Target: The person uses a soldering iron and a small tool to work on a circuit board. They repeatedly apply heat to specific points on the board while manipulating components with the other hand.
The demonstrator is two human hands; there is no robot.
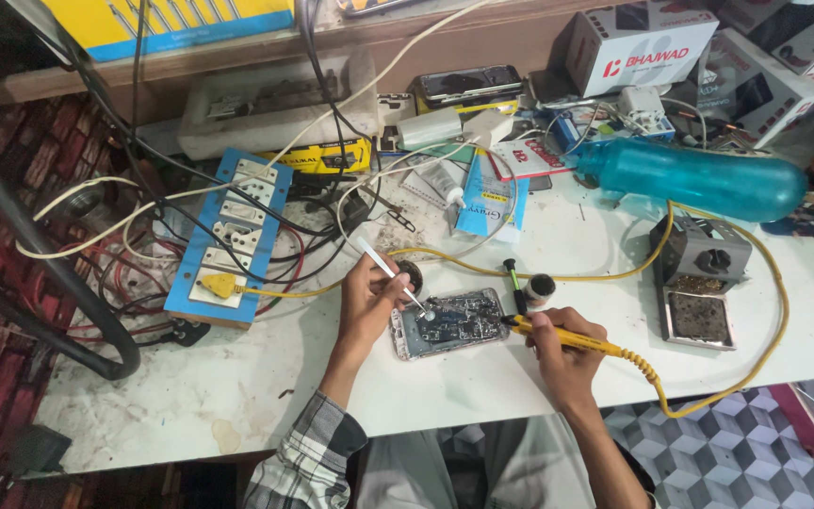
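Note:
An opened phone with its circuit board showing lies on the white table. My left hand holds a white brush-like tool whose tip rests on the board's left part. My right hand grips a yellow soldering iron, its tip at the phone's right edge. The iron's yellow cable loops off to the right.
A blue socket board with tangled wires sits at the left. A soldering stand with a sponge tray stands at the right, behind it a teal bottle lying down. Cartons, tubes and chargers crowd the back. A small round pot stands beside the phone.

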